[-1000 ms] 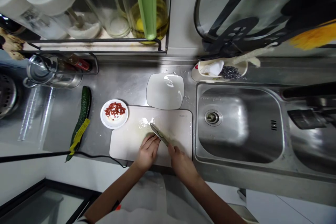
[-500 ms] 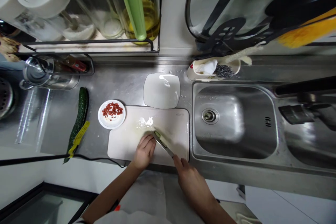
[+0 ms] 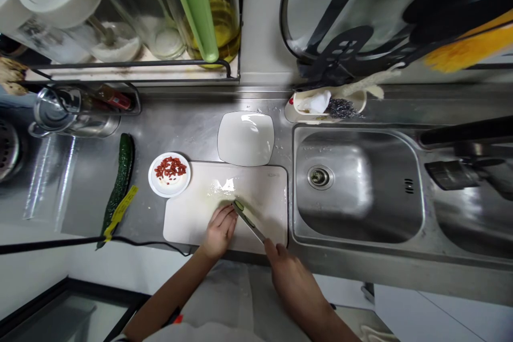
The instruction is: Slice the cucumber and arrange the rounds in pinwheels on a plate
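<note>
Right hand (image 3: 292, 277): closed around the handle of a narrow knife with a grey metal blade (image 3: 253, 228), which slants away toward the far left.
Left hand (image 3: 219, 232): fingers pressed together and bent downward, tips just beside the blade's far end; whatever they may be pinching is hidden from me.
Thin green slices with pale middles (image 3: 239, 205): along the blade, just right of the left fingertips; whether they cling to the metal, I can't tell.
White rectangular cutting board (image 3: 184, 219): beneath the knife and left hand, a wet glare on its far half.
Long dark-green cucumber with a yellow tag (image 3: 123, 165): on the steel counter, well left of the board, a black cable (image 3: 148, 243) crossing its near end.
Round white dish (image 3: 168, 192): at the board's far left corner, holding small red pieces (image 3: 170, 167).
Steel sink basin (image 3: 352, 171): right of the board.
White rounded-square plate (image 3: 242, 141): at the board's far edge.
Cream oblong caddy (image 3: 295, 111): beyond the sink, holding grey metal scouring wool (image 3: 340, 108).
</note>
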A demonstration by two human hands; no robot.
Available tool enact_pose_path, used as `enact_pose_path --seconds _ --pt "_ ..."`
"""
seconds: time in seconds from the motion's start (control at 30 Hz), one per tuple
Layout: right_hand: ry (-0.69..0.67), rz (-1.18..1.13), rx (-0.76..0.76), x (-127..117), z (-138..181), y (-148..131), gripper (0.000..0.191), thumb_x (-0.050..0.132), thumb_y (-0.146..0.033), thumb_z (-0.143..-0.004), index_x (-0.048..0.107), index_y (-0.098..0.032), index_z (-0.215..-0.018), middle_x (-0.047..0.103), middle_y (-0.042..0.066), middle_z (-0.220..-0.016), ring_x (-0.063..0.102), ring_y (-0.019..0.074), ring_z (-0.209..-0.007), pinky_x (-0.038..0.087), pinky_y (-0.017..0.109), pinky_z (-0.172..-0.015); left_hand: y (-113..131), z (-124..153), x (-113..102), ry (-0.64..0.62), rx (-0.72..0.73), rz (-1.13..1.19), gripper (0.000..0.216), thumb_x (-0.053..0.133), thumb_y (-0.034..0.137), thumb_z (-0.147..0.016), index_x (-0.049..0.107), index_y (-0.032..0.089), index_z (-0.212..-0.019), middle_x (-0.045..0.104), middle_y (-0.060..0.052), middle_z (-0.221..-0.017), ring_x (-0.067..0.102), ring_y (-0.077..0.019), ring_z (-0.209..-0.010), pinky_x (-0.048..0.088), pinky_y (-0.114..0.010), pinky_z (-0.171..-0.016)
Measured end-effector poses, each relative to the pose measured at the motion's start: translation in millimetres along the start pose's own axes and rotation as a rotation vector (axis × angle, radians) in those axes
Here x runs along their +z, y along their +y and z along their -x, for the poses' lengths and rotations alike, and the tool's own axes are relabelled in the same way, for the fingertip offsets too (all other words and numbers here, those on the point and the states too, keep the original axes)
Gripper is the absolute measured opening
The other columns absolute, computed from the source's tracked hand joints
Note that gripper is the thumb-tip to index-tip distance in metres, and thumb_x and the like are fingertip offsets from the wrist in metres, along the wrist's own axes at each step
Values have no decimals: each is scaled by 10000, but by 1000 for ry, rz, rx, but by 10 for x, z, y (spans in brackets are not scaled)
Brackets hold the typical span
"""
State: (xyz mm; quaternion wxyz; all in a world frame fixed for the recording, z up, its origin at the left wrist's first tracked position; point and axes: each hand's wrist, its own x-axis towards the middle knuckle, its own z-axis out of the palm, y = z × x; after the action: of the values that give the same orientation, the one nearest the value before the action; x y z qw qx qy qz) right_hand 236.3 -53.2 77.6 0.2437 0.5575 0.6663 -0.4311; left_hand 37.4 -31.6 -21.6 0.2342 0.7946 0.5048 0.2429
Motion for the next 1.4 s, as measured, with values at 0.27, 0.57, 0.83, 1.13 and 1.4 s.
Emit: enact_pose_path --seconds 0.27,0.57,0.83,1.13,1.4 --pt "11 0 -9 -44 -41 -15 463 257 -3 -832 471 -191 -1197 613 109 -954 651 195 -785 444 248 -614 -9 3 17 11 0 -7 250 473 119 -865 591 166 -1080 651 -85 -1047 563 -198 -1082 486 -420 -950" --pt "14 -9 -10 -45 -120 -28 420 275 -17 -832 508 -188 -1136 629 104 -926 644 193 -801 427 238 -633 -29 20 28 10 -2 2 269 469 121 -867 587 170 -1104 655 -79 -1053 566 -198 -1084 487 -428 -952" --pt "25 3 -25 -39 -183 -49 427 276 -24 -833 500 -185 -1160 631 107 -946 639 184 -822 428 229 -654 -37 22 33 11 -8 14 272 465 131 -874 590 176 -1111 660 -74 -1041 570 -202 -1077 488 -436 -954" --pt "65 2 -37 7 -279 -55 444 261 -13 -838 514 -176 -1163 641 92 -924 636 164 -802 429 222 -667 -44 25 43 11 -3 20 284 464 123 -873 591 177 -1122 662 -71 -1054 576 -196 -1072 490 -423 -951" --pt "58 2 -12 6 -374 -87 465 235 -15 -842 505 -173 -1187 631 105 -928 637 176 -795 431 239 -635 -43 14 37 13 -1 26 300 478 113 -867 582 179 -1141 656 -67 -1085 564 -191 -1092 484 -409 -958"
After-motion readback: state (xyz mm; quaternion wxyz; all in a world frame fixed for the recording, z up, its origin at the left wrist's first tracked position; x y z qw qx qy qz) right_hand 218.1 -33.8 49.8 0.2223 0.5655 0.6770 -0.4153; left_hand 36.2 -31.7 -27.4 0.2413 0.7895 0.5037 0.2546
